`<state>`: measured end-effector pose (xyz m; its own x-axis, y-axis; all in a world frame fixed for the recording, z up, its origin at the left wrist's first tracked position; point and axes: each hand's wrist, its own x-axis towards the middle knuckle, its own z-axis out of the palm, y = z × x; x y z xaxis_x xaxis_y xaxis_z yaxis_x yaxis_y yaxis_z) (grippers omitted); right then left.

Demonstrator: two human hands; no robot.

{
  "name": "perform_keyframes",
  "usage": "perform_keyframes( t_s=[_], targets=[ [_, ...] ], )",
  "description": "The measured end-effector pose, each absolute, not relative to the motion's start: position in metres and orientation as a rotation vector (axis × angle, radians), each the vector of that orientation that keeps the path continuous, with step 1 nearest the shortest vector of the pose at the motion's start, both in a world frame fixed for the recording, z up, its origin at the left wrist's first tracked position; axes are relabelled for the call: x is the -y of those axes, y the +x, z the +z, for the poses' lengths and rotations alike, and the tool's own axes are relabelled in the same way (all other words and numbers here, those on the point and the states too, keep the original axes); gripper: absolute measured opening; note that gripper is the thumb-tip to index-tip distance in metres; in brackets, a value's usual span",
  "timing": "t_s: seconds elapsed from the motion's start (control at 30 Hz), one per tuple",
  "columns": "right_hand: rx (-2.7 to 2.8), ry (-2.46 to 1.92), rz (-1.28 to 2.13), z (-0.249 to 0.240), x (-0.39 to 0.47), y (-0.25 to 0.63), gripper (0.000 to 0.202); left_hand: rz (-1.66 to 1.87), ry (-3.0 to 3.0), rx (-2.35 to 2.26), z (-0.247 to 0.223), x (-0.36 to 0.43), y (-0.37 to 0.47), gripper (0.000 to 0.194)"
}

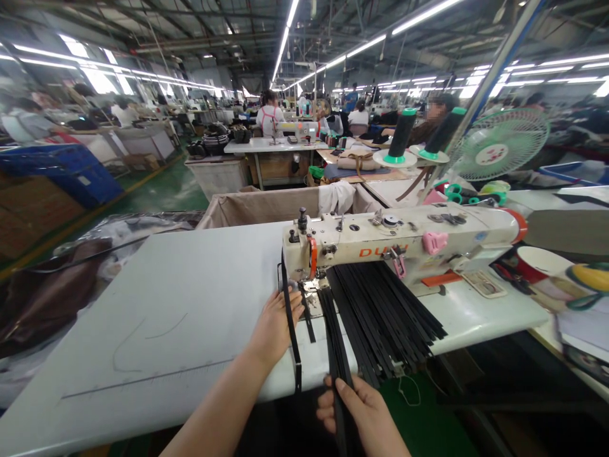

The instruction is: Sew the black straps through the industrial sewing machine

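A white sewing machine [352, 244] stands on a pale table. Beside its needle area, my left hand [278, 320] has its fingers over a narrow black strap [292, 330] that hangs down past the table's front edge. A short black strip [308, 317] lies just right of those fingers, under the presser foot. My right hand [354, 406] is closed round a bundle of long black straps [335, 336] at the front edge. A wide fan of black straps [380, 317] spreads under the machine arm and over the edge.
Thread cones [402, 136] and a green fan [499, 149] stand behind the machine. A cloth-lined bin [266, 206] is beyond the table [190, 285]. At the right is a red-and-white bowl [542, 263]. Several people sit at far workstations.
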<state>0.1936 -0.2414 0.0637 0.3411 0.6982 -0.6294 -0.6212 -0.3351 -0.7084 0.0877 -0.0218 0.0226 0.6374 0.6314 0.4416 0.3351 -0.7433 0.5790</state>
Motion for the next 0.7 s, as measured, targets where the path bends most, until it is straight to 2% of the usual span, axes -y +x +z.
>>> perform_keyframes(
  t_s=[0.2,0.5,0.7],
  targets=[
    [0.077,-1.339,1.354,0.062,0.243,0.192,0.084,0.860,2.402,-0.752,0.025,0.022,0.087,0.031],
    [0.198,-1.422,1.292,0.049,0.246,0.194,0.070,0.872,2.425,-0.770,0.024,0.022,0.088,0.032],
    [0.230,-1.455,1.264,0.051,0.247,0.194,0.077,0.882,2.446,-0.814,0.018,0.022,0.089,0.033]
  ],
)
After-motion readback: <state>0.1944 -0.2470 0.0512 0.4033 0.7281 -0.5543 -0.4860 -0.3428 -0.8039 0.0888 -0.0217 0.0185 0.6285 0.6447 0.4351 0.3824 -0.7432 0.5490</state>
